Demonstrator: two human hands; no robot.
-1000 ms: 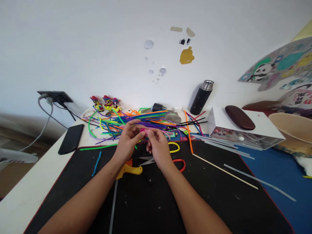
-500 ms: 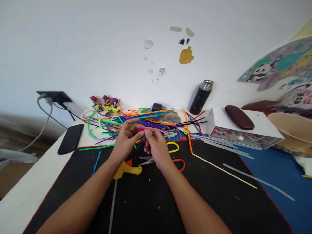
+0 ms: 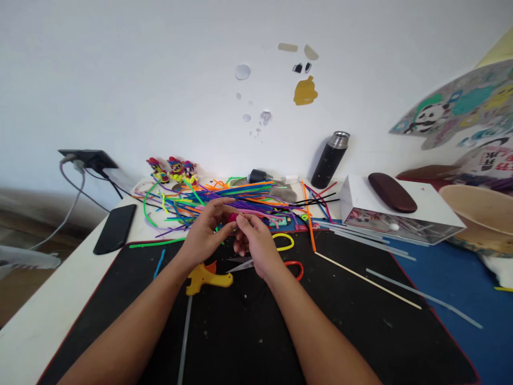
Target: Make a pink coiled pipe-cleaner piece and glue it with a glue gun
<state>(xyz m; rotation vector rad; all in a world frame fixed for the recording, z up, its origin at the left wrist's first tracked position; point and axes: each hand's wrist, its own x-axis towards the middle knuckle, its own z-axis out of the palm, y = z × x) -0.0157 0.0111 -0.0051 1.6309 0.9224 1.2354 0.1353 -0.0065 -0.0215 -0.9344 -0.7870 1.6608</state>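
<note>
Both hands meet over the back of the black mat, around a small magenta wad that looks like bent pipe cleaner. My left hand is closed on its left side, thumb and fingers curled round it. From the right, my right hand pinches it between thumb and fingers. Most of the wad is hidden by the fingertips. Beneath the hands lie scissors with one red and one yellow handle loop. A yellow glue gun with an orange trigger lies below my left hand, a clear glue stick in line with it.
Behind the hands spreads a pile of coloured pipe cleaners. Several small figures stand at the wall. A phone lies left. Rightward are a black flask, a white box with a glasses case, and a wooden stick.
The left fingers and thumb have spread slightly around the magenta wad, showing more of it. The right hand has barely shifted; the view has moved a little.
</note>
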